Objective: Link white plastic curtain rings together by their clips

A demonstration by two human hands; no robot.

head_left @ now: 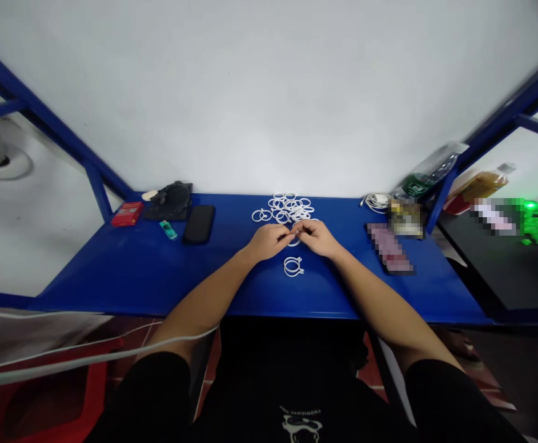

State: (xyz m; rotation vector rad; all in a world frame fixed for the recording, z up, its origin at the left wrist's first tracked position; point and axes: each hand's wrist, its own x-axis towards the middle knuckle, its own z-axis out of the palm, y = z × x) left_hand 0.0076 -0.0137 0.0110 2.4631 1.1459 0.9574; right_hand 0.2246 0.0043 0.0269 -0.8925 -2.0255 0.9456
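Both hands meet over the middle of the blue desk (pixel 125 271). The left hand (pixel 269 241) and the right hand (pixel 316 237) come together fingertip to fingertip, each in a narrow pinching grip on a small white ring (pixel 293 239) held between them; the ring is mostly hidden by the fingers, so it seems to be a single piece, though that is hard to tell. It sits just above the desk surface, between the heap and the person's body.

Just behind the hands lies a heap of white rings (pixel 287 208), loosely overlapping. In front of the hands, nearer the desk's front edge, rests a small stack of rings (pixel 293 267), apart from the heap and untouched.

To the left lie a black phone (pixel 199 224), a green lighter (pixel 168 230) just beside it, a red box (pixel 127 213) and a dark pouch (pixel 171 200). To the right are a coiled white cable (pixel 376 200), a clear plastic bottle (pixel 428 172) leaning against the blue frame, and some blurred items. A white wall rises behind the desk.
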